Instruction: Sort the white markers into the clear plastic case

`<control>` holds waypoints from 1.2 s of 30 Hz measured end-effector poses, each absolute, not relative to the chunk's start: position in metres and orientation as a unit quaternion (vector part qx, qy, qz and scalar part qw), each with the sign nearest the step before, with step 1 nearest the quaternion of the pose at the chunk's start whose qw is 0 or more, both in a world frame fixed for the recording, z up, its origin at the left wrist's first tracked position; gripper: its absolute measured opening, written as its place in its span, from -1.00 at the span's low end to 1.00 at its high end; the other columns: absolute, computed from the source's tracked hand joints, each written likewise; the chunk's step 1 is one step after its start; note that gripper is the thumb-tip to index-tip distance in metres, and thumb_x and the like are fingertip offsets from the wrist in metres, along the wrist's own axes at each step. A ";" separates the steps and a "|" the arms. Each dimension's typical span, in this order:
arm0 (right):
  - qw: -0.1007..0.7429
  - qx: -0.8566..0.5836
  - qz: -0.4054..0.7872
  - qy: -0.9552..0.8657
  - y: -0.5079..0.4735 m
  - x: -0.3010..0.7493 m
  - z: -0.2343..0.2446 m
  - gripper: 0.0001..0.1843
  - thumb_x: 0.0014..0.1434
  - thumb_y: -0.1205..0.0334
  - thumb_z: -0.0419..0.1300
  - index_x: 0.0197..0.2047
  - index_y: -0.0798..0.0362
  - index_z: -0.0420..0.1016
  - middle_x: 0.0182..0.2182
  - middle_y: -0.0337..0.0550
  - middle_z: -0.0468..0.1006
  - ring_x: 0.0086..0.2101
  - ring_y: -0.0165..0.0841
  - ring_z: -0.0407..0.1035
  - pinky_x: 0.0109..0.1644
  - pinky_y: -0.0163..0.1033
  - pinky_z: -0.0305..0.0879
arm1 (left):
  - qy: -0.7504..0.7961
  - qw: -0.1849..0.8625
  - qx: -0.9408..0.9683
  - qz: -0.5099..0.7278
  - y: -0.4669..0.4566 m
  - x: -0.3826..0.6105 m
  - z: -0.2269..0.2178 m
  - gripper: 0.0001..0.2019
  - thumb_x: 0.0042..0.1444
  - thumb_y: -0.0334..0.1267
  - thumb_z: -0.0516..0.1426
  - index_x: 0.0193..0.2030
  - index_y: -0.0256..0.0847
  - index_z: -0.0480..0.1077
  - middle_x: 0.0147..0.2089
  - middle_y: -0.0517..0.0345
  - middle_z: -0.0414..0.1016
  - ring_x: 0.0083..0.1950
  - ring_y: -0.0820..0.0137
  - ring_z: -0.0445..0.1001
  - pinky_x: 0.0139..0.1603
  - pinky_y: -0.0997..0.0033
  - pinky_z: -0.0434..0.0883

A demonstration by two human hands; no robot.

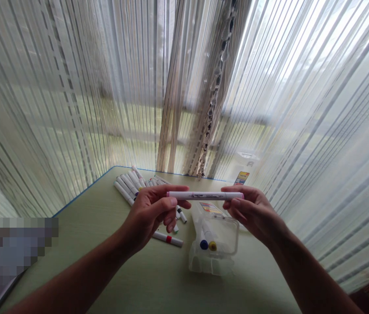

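Level above the table, a white marker (pixel 205 196) with pink ends is stretched between my two hands. My left hand (pixel 158 205) pinches its left end, while my right hand (pixel 250 207) grips the right end. Small dark print runs along the barrel. Below it stands a clear plastic case (pixel 215 261), holding a blue-ended marker (pixel 204 244) and a yellow-ended marker (pixel 212 246). Behind my left hand lies a loose pile of several white markers (pixel 127 185), partly hidden by the fingers. Closer to me, a marker with a red band (pixel 168 239) rests on the table.
The pale green table (pixel 86 244) has a blue edge at the back. A clear lid-like piece with a yellow label (pixel 241 178) stands behind my right hand. String curtains (pixel 132 87) hang across the window, with a beaded strand (pixel 215 87). A blurred-out patch covers the lower left.
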State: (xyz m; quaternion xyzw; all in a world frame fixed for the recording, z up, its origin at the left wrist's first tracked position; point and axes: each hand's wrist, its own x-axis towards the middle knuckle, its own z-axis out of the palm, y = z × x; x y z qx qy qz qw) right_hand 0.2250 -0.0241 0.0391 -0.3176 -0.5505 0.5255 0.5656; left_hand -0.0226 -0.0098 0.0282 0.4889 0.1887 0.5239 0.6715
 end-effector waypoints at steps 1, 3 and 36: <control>0.566 -0.317 0.525 -0.550 -0.024 0.225 0.039 -0.75 -0.06 0.22 0.49 -0.24 0.03 0.75 -0.55 -0.09 0.66 -0.71 -0.56 0.14 -0.67 -0.41 -0.02 | 0.189 0.672 0.487 0.524 -0.010 -0.023 0.028 -0.71 0.02 -0.38 0.28 -0.08 -0.38 0.62 -0.34 -0.14 0.66 -0.64 0.60 0.22 -0.66 0.55 0.32; 0.568 -0.317 0.525 -0.549 -0.024 0.225 0.039 -0.77 -0.04 0.21 0.47 -0.25 0.04 0.75 -0.55 -0.09 0.65 -0.71 -0.56 0.15 -0.67 -0.41 -0.02 | 0.187 0.676 0.485 0.523 -0.010 -0.023 0.028 -0.72 0.04 -0.37 0.27 -0.09 -0.40 0.62 -0.34 -0.16 0.66 -0.64 0.60 0.23 -0.66 0.55 0.32; 0.565 -0.330 0.523 -0.546 -0.026 0.224 0.044 -0.72 -0.05 0.23 0.30 -0.26 0.06 0.76 -0.54 -0.02 0.67 -0.71 -0.46 0.14 -0.65 -0.30 -0.05 | 0.181 0.686 0.468 0.527 -0.009 -0.023 0.031 -0.70 -0.02 -0.34 0.21 -0.16 -0.43 0.65 -0.38 -0.21 0.66 -0.65 0.54 0.23 -0.68 0.50 0.29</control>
